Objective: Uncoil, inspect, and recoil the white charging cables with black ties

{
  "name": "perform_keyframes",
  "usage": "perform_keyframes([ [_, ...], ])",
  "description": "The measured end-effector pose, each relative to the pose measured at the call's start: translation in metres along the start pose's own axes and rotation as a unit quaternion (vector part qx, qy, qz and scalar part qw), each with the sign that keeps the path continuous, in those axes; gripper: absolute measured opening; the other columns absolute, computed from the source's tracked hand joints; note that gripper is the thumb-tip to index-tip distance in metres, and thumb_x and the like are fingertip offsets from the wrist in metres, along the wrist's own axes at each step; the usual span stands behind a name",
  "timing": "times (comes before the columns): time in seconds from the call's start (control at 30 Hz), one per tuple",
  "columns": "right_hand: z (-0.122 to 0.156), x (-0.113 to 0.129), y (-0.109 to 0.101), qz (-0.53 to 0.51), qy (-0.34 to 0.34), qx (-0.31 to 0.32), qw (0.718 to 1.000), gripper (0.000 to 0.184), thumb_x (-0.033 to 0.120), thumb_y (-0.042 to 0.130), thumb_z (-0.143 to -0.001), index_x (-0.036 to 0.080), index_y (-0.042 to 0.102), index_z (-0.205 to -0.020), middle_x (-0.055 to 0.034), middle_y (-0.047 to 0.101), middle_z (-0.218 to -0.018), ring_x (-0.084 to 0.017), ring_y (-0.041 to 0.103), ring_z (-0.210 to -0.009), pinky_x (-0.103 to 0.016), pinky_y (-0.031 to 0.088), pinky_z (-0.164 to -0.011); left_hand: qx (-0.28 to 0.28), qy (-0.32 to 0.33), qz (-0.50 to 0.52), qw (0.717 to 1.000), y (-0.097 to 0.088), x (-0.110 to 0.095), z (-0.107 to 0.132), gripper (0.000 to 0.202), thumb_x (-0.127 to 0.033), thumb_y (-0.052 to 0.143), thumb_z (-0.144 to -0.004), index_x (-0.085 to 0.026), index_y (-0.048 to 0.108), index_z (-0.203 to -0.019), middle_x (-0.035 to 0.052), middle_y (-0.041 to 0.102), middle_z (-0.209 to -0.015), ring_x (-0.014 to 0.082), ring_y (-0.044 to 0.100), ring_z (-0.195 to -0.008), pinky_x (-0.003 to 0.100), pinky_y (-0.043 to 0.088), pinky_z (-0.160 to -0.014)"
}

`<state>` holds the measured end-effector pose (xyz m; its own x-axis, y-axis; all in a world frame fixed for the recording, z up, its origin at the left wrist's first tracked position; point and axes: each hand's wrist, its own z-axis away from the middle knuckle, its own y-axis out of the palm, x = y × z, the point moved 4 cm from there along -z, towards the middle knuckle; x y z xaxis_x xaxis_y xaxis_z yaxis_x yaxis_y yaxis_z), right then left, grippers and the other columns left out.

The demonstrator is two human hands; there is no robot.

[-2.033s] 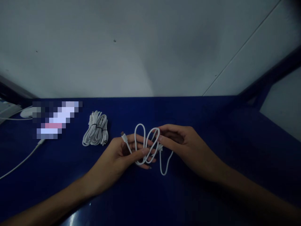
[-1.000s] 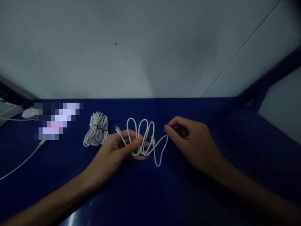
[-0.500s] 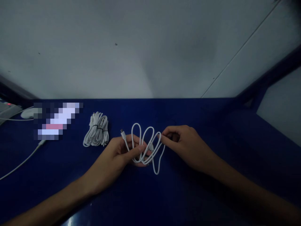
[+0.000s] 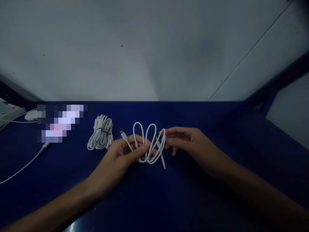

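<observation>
My left hand (image 4: pixel 122 154) pinches a thin white cable (image 4: pixel 148 141) that is folded into several upright loops just above the blue table (image 4: pixel 183 193). One plug end of the cable sticks out to the upper left of my thumb. My right hand (image 4: pixel 187 141) holds the rightmost loop between its fingertips, with the fingers pointing left. A short tail of cable hangs down below the loops. A second white cable, coiled and tied with a dark band (image 4: pixel 100 137), lies on the table just left of my left hand.
A blurred patch covers an object (image 4: pixel 60 124) at the left. A white cord (image 4: pixel 23 166) runs across the table's left side, and a white rounded thing (image 4: pixel 31 116) lies at the far left edge. A pale wall stands behind the table.
My right hand drew the cable out to the right, then came back and laid another loop against the bundle in my left hand. The hanging slack has grown shorter.
</observation>
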<state>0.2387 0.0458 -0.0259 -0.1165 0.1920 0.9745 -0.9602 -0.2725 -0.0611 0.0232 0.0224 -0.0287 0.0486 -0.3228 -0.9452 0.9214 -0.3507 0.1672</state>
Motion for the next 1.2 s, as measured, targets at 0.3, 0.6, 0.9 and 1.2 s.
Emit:
perform_keyframes([
  [0.3, 0.01, 0.005, 0.011, -0.014, 0.004, 0.102, 0.995, 0.025, 0.04, 0.072, -0.104, 0.027, 0.086, -0.12, -0.0065, 0.084, -0.116, -0.021, 0.076, -0.099, -0.033, 0.061, -0.08, 0.001, 0.015, 0.05, 0.999, 0.005, -0.005, 0.002, 0.019, -0.031, 0.077, -0.103, -0.018, 0.079, -0.117, 0.0113, 0.086, -0.117, 0.024, 0.081, -0.1, 0.037, 0.058, -0.1],
  [0.6, 0.007, -0.004, 0.014, -0.128, -0.03, 0.136, 0.982, 0.024, 0.033, 0.069, -0.109, 0.028, 0.084, -0.127, -0.0074, 0.082, -0.123, -0.02, 0.076, -0.105, -0.031, 0.061, -0.088, -0.018, 0.042, 0.035, 0.998, 0.004, -0.006, 0.001, 0.018, -0.032, 0.078, -0.101, -0.019, 0.08, -0.112, 0.0102, 0.086, -0.112, 0.025, 0.08, -0.099, 0.037, 0.057, -0.095],
  [0.9, 0.008, 0.0, 0.021, -0.066, -0.057, 0.097, 0.991, 0.022, 0.038, 0.074, -0.106, 0.029, 0.083, -0.123, -0.0042, 0.082, -0.114, -0.018, 0.073, -0.093, -0.034, 0.06, -0.084, -0.021, 0.03, -0.001, 0.999, 0.003, -0.008, 0.002, 0.017, -0.032, 0.079, -0.099, -0.019, 0.081, -0.109, 0.0088, 0.085, -0.104, 0.0247, 0.078, -0.094, 0.038, 0.056, -0.092],
  [1.2, 0.009, -0.001, 0.016, -0.049, -0.056, 0.022, 0.997, 0.021, 0.036, 0.072, -0.105, 0.025, 0.076, -0.122, -0.0057, 0.083, -0.111, -0.02, 0.075, -0.093, -0.037, 0.059, -0.083, -0.026, 0.033, 0.009, 0.999, 0.001, -0.003, 0.002, 0.02, -0.034, 0.081, -0.097, -0.019, 0.081, -0.111, 0.0098, 0.085, -0.108, 0.0252, 0.078, -0.097, 0.04, 0.056, -0.098],
])
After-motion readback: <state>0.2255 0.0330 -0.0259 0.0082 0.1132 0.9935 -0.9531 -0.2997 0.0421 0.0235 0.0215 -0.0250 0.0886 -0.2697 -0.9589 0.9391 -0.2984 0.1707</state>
